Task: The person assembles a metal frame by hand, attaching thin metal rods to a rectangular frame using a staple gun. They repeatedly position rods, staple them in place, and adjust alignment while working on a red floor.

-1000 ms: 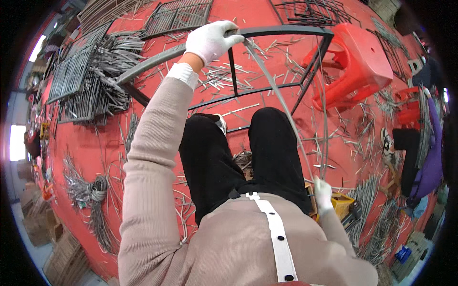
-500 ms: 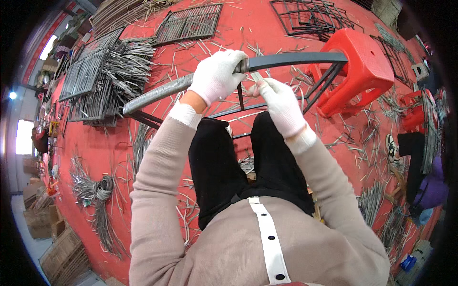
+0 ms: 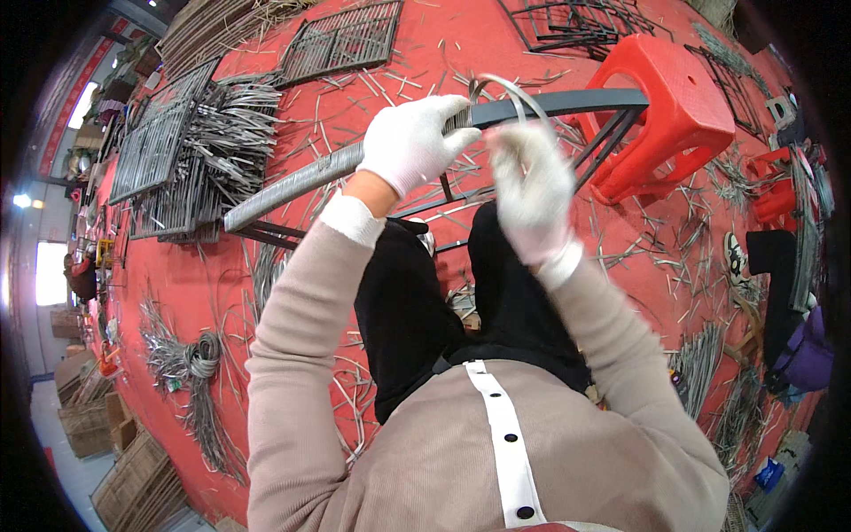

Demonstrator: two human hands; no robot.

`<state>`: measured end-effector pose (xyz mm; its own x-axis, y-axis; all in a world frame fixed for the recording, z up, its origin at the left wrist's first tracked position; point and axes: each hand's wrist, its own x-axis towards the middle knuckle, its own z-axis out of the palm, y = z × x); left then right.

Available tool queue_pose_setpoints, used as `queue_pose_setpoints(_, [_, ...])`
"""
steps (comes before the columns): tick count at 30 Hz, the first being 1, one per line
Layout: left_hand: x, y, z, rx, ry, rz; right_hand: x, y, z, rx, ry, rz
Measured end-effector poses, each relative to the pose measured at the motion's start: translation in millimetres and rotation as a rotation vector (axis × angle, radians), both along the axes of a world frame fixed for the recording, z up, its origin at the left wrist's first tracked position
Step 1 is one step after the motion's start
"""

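Note:
A dark metal frame has a curved bar [image 3: 567, 102], its left stretch wound closely with grey flat strip [image 3: 297, 184]. My left hand [image 3: 412, 144], in a white knit glove, is wrapped round the bar where the winding ends. From there a loose grey strip [image 3: 512, 87] arcs up over the bar and comes down behind my right hand [image 3: 534, 191]. That hand, also gloved and blurred by motion, is on the near side of the bar with fingers curled about the strip; the exact grip is smeared. Thinner frame bars [image 3: 448, 204] run below, above my knees.
A red plastic stool [image 3: 678, 97] stands at the bar's right end. Slatted dark panels [image 3: 346, 40] and a heap of grey strips [image 3: 235, 124] lie far left. A tied strip bundle [image 3: 202, 355] is at left. Bare metal frames [image 3: 576, 22] lie at the back, and strip scraps litter the red floor.
My right hand has moved slightly nearer to me and turned, its fingers now blurred. The strip now makes a raised loop over the bar. My left hand still grips the winding.

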<state>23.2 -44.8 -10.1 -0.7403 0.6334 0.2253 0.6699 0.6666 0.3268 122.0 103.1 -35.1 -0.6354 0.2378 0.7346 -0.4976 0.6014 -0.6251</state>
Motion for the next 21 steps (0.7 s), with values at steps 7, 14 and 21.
queue_pose_setpoints(7, [-29.5, 3.1, 8.4, -0.002, -0.361, -0.064, -51.5, 6.6, -99.6, 0.274, -0.094, -0.240])
queue_pose_setpoints(14, [-21.6, 1.5, 12.7, -0.027, -0.418, -0.098, -57.6, 24.8, -96.7, 0.027, -0.138, 0.117])
queue_pose_setpoints(21, [11.6, -2.3, -7.6, -0.041, 0.170, -0.137, -67.7, 24.9, -116.7, 0.200, 0.001, 0.052])
